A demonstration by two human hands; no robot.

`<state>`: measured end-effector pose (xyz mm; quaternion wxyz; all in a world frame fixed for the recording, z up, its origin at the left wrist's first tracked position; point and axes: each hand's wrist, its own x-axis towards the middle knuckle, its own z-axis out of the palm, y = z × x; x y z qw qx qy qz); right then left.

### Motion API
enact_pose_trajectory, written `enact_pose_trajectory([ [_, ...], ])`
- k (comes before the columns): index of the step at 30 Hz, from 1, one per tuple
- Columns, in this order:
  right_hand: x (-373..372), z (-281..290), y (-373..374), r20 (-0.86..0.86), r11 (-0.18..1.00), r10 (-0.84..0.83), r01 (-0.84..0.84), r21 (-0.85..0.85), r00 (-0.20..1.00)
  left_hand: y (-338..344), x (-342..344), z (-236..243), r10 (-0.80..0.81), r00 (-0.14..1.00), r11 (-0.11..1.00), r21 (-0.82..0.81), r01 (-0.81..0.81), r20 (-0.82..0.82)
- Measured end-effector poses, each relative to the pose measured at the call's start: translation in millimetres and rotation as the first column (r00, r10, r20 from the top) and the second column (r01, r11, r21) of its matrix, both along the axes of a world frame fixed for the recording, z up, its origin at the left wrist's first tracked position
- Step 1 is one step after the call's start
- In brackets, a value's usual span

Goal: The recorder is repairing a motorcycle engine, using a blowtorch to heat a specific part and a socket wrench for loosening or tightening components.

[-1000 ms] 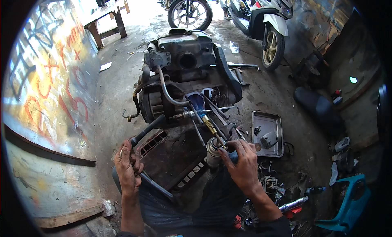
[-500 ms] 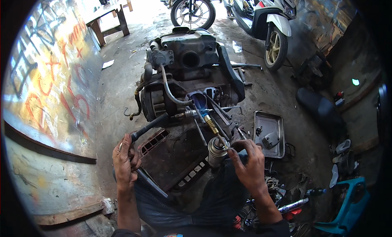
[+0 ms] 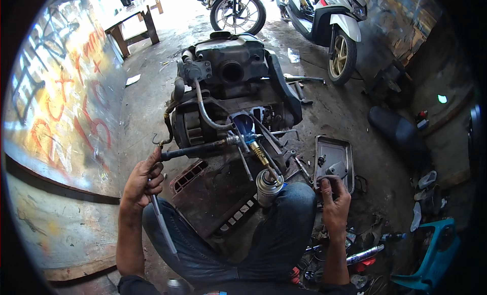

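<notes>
My left hand (image 3: 143,178) is closed around the junction of a bar wrench (image 3: 195,150). Its long black shaft runs right to a silver end at the engine (image 3: 231,71), and its silver handle slants down over my left thigh. A torch with a brass nozzle (image 3: 259,154) on a gas canister (image 3: 268,189) leans toward the engine opening, where a blue glow shows beside the shaft's end. The canister stands upright by my right knee, with no hand on it. My right hand (image 3: 335,198), fingers loosely bent and apart from the thumb, hovers over the tray's near edge; nothing shows in it.
Right of the engine lies a metal tray (image 3: 350,165) with parts in it. A slotted dark panel (image 3: 203,208) is on the floor before me. Cluttered parts and a teal plastic chair (image 3: 431,254) are at lower right. A scooter (image 3: 337,41) stands behind.
My right hand has moved away from the torch canister, to the right. My left hand has shifted left and swung the wrench's silver handle, while the shaft's end stays at the engine.
</notes>
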<state>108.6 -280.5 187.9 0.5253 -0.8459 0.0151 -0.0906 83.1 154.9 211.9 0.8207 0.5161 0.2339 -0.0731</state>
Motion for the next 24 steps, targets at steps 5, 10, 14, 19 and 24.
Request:
enact_pose_trajectory([
  [5,-6,-18,-34,-0.101,0.985,-0.151,0.158,0.065,0.983,12,17,3,-0.129,0.986,0.978,-0.176,0.110,-0.105],
  [10,-15,-67,-80,-0.081,0.962,-0.260,0.251,-0.103,0.962,32,25,2,-0.148,0.978,0.961,-0.255,0.107,-0.147],
  [14,-32,-87,-112,-0.174,0.921,-0.370,0.336,-0.198,0.913,18,23,17,-0.037,0.985,0.931,-0.365,-0.029,-0.171],
  [19,-63,-149,-177,-0.322,0.874,-0.484,0.472,-0.120,0.814,27,24,9,-0.075,0.982,0.912,-0.411,-0.004,-0.174],
  [24,-97,-209,-205,-0.433,0.880,-0.471,0.370,-0.298,0.769,27,20,7,-0.056,0.979,0.867,-0.496,-0.049,-0.195],
])
